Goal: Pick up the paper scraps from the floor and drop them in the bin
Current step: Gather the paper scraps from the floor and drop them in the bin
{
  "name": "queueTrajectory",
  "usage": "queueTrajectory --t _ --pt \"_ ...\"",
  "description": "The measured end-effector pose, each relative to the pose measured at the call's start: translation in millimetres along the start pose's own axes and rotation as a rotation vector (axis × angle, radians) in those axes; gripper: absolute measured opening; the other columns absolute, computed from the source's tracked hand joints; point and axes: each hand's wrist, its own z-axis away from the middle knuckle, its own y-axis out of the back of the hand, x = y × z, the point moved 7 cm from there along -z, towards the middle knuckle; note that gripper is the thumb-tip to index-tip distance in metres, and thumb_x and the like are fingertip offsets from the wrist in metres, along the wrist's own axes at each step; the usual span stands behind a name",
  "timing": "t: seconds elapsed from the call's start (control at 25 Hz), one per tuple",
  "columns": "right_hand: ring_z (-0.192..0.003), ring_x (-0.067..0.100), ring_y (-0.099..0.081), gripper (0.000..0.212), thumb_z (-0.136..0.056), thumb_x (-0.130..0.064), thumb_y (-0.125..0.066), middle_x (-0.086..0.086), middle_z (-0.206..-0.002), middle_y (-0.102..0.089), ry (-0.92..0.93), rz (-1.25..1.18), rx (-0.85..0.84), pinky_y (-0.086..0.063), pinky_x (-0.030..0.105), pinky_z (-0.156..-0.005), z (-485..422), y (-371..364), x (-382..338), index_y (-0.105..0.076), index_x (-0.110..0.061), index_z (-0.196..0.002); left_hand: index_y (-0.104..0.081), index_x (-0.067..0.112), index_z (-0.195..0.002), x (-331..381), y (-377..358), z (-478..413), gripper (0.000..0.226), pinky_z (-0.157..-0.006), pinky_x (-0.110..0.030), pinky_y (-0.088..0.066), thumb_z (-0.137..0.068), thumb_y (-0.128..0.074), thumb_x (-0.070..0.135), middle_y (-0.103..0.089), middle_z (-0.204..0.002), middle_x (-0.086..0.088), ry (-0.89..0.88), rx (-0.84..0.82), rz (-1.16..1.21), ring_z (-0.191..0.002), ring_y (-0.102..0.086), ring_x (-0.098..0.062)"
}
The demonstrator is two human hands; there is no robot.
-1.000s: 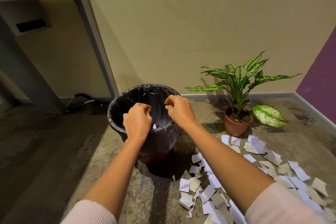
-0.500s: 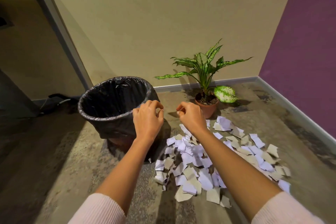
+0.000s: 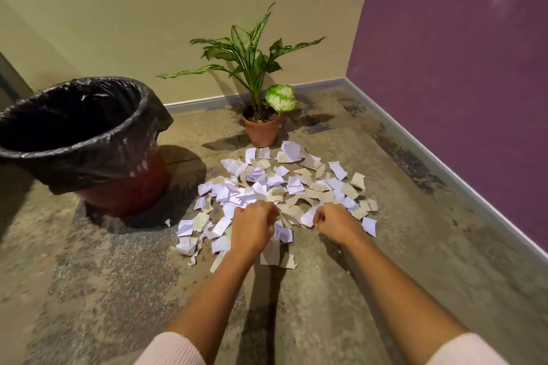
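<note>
Both hands (image 3: 252, 228) (fingers (image 3: 267, 211) curled) on scraps (image 3: 296, 185)

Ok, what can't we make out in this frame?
Head view only:
- left hand and right hand: curled fingers hidden by their backs; grip on torn white and beige paper scraps unclear.
- black-lined round bin: bottom dark, left side cut by frame edge.
- writing on one scrap: too small.
</note>
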Motion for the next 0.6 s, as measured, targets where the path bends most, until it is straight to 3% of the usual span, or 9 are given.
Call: queueTrajectory --t 0.2,0.32,0.4,0.48,0.6 --pt "-0.090 0.021 -0.065 0.011 -0.077 -0.011 -0.067 0.004 -0.095 -0.071 -0.129 -0.057 -0.131 -0.052 0.028 -0.080 21.3 -32.9 80.1 -0.072 -0.018 -0.083 -0.067 0.027 -0.100 17.7 -66.0 21.3 0.015 -0.079 -0.035 -0.047 -0.086 -0.062 0.030 -0.066 -0.103 0.002 -0.041 -0.228 -0.064 -0.100 -0.062 -0.023" --pt "-0.079 0.017 -0.060 0.016 -0.071 -0.015 -0.078 0.000 -0.083 -0.065 -0.179 -0.093 -0.210 -0.046 0.024 -0.068 32.9 -48.1 108.2 -0.069 -0.015 -0.085 -0.065 0.029 -0.105 21.3 -88.1 33.9 0.021 -0.081 -0.037 -0.042 -0.086 -0.063 0.035 -0.065 -0.106 0.003 -0.082 -0.303 -0.121 -0.103 -0.059 -0.022" --pt "-0.076 0.015 -0.059 0.019 -0.070 -0.014 -0.077 -0.002 -0.081 -0.064 -0.171 -0.124 -0.216 -0.043 0.022 -0.065 38.1 -54.3 117.4 -0.067 -0.016 -0.086 -0.064 0.029 -0.105 26.4 -95.9 40.6 0.020 -0.082 -0.038 -0.037 -0.087 -0.060 0.036 -0.064 -0.106 0.003 -0.111 -0.297 -0.156 -0.104 -0.057 -0.022" --pt "-0.081 0.016 -0.060 0.018 -0.071 -0.014 -0.075 -0.002 -0.084 -0.064 -0.121 -0.128 -0.187 -0.045 0.023 -0.070 38.8 -54.5 118.5 -0.066 -0.019 -0.086 -0.064 0.029 -0.103 34.6 -100.5 43.7 0.017 -0.085 -0.040 -0.035 -0.088 -0.058 0.037 -0.065 -0.104 0.005 -0.131 -0.279 -0.167 -0.103 -0.056 -0.022" --pt "-0.076 0.014 -0.062 0.015 -0.076 -0.009 -0.065 -0.009 -0.073 -0.062 -0.049 -0.114 -0.133 -0.051 0.026 -0.074 41.4 -53.5 114.7 -0.063 -0.024 -0.076 -0.065 0.029 -0.104 47.6 -108.2 44.5 0.019 -0.092 -0.044 -0.032 -0.088 -0.058 0.038 -0.065 -0.104 0.006 -0.122 -0.290 -0.147 -0.105 -0.055 -0.021"
